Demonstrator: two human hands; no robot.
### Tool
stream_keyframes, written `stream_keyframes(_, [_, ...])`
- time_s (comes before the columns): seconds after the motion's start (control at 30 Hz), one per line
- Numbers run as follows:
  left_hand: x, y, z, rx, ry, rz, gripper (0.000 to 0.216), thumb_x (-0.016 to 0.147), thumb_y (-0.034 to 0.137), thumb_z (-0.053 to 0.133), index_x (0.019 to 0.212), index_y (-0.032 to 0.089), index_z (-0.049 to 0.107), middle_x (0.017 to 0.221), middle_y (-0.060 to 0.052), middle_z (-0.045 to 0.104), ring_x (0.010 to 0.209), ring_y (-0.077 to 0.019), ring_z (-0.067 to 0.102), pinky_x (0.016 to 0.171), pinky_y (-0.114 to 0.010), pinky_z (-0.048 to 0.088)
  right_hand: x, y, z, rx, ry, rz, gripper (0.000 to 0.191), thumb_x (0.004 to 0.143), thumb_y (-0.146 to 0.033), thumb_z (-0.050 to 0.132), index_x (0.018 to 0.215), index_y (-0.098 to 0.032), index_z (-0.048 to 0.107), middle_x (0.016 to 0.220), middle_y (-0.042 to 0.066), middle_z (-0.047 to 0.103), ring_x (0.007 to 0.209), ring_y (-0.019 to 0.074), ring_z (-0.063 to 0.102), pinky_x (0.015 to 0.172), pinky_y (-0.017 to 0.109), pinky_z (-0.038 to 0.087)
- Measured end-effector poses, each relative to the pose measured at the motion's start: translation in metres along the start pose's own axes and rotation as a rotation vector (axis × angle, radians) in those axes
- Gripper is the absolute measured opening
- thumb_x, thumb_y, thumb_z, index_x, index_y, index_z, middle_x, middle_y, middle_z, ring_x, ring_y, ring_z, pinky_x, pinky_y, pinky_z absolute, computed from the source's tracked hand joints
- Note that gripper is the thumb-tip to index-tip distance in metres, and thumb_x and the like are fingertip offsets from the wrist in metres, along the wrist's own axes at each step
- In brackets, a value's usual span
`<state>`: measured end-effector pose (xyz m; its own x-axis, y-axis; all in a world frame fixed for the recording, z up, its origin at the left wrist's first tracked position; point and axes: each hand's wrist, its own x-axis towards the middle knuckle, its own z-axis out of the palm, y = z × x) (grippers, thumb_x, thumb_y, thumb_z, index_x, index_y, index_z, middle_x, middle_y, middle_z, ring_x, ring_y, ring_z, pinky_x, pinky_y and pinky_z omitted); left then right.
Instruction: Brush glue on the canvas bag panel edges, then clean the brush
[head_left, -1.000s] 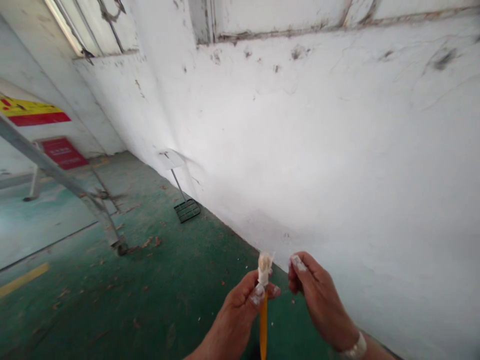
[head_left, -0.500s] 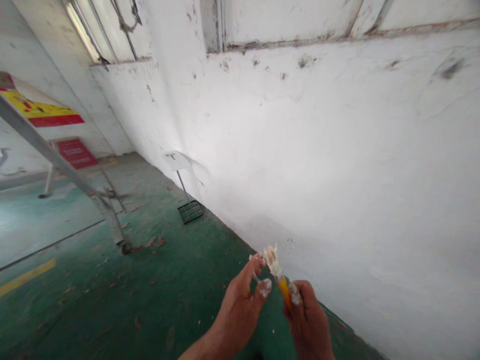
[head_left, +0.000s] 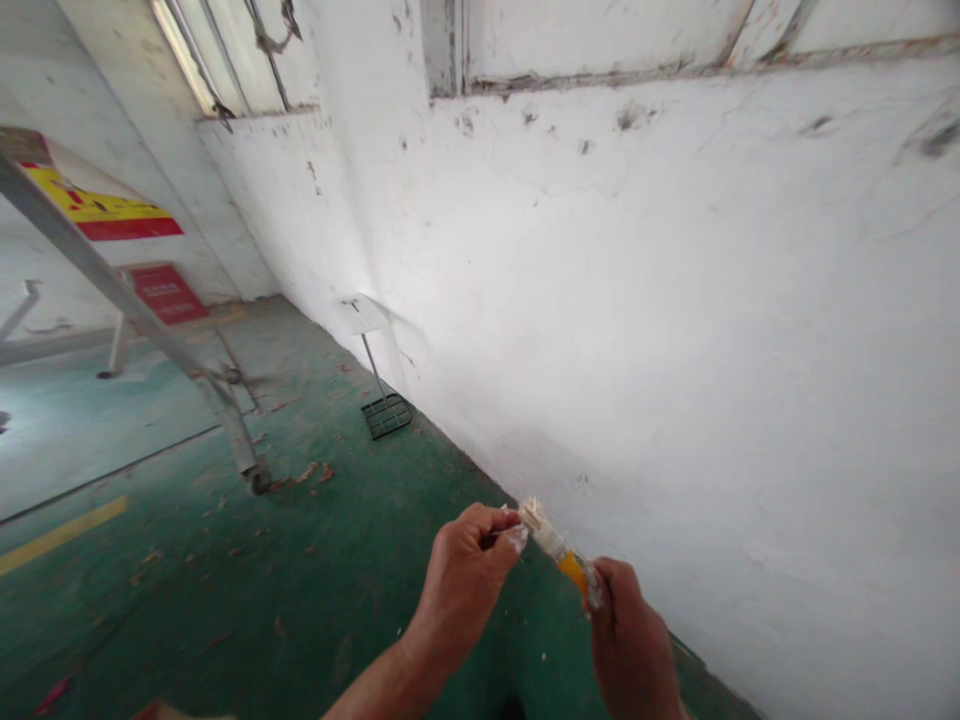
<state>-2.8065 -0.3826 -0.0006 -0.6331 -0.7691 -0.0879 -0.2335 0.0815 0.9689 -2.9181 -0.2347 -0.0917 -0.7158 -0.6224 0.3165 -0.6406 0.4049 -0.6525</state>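
Observation:
My right hand (head_left: 628, 640) grips the yellow handle of a small paintbrush (head_left: 553, 548), whose tip is caked with white paint and points up and left. My left hand (head_left: 463, 578) has its fingers pinched together at the brush's white tip. Both hands have white paint on the fingertips. They are held low in front of me, close to the white wall (head_left: 675, 330) and above the green floor (head_left: 225, 590).
A paint roller on a stand (head_left: 379, 375) leans at the foot of the wall further along. A metal frame leg with a wheel (head_left: 225, 420) stands on the floor at left. Red and yellow signs (head_left: 112, 215) hang on the far wall. Debris flecks the floor.
The brush went from my left hand to my right hand and tilted to the left. My left hand's fingers, spread half a second ago, have closed on the white tip.

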Motion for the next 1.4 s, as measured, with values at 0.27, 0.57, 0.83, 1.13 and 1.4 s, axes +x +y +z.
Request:
stream_keyframes(0.27, [0.004,0.004,0.0,0.131,0.1,0.041,0.017,0.076,0.025,0.061,0.069,0.014,0.07,0.063,0.001,0.052,0.059,-0.011,0.046,0.057,-0.021,0.034,0.003,-0.001,-0.009,-0.109,-0.001,-0.109,0.025,0.101,-0.039,0.031,0.09,-0.026,0.048,0.06,0.0,0.061,0.046,0.02,0.06,0.045,0.027,0.039])
stream_keyframes(0.57, [0.013,-0.019,-0.002,0.519,0.144,0.305,0.017,0.072,0.011,0.051,0.063,0.016,0.064,0.065,0.001,0.052,0.058,-0.01,0.048,0.055,-0.021,0.032,0.008,-0.001,-0.015,-0.157,0.062,-0.334,0.031,0.102,-0.038,0.029,0.086,-0.024,0.05,0.062,-0.001,0.06,0.046,0.0141,0.058,0.046,0.024,0.039])
stream_keyframes(0.83, [0.032,-0.039,-0.033,0.678,0.231,0.515,0.02,0.087,0.022,0.051,0.069,0.018,0.057,0.069,0.001,0.049,0.061,-0.0102,0.048,0.059,-0.021,0.038,0.006,0.007,-0.028,0.09,-0.114,-0.116,0.028,0.1,-0.042,0.034,0.09,-0.024,0.053,0.062,-0.003,0.055,0.048,0.0133,0.053,0.05,0.023,0.037])
stream_keyframes(1.13, [0.003,-0.023,-0.016,0.355,0.098,0.648,0.022,0.089,0.013,0.052,0.103,0.023,0.065,0.1,-0.004,0.055,0.088,-0.013,0.057,0.076,-0.024,0.049,0.006,0.0,-0.017,0.609,-0.376,0.313,0.043,0.094,-0.061,0.036,0.078,-0.023,0.048,0.05,-0.006,0.042,0.045,0.0115,0.037,0.044,0.022,0.026])
stream_keyframes(1.4, [0.004,-0.018,-0.017,0.595,0.135,0.761,0.02,0.087,0.018,0.058,0.104,0.026,0.067,0.087,-0.003,0.049,0.078,-0.0139,0.049,0.068,-0.027,0.043,0.002,-0.003,-0.008,0.766,-0.479,0.421,0.046,0.09,-0.067,0.041,0.078,-0.023,0.045,0.048,-0.008,0.041,0.041,0.0084,0.029,0.042,0.022,0.018])
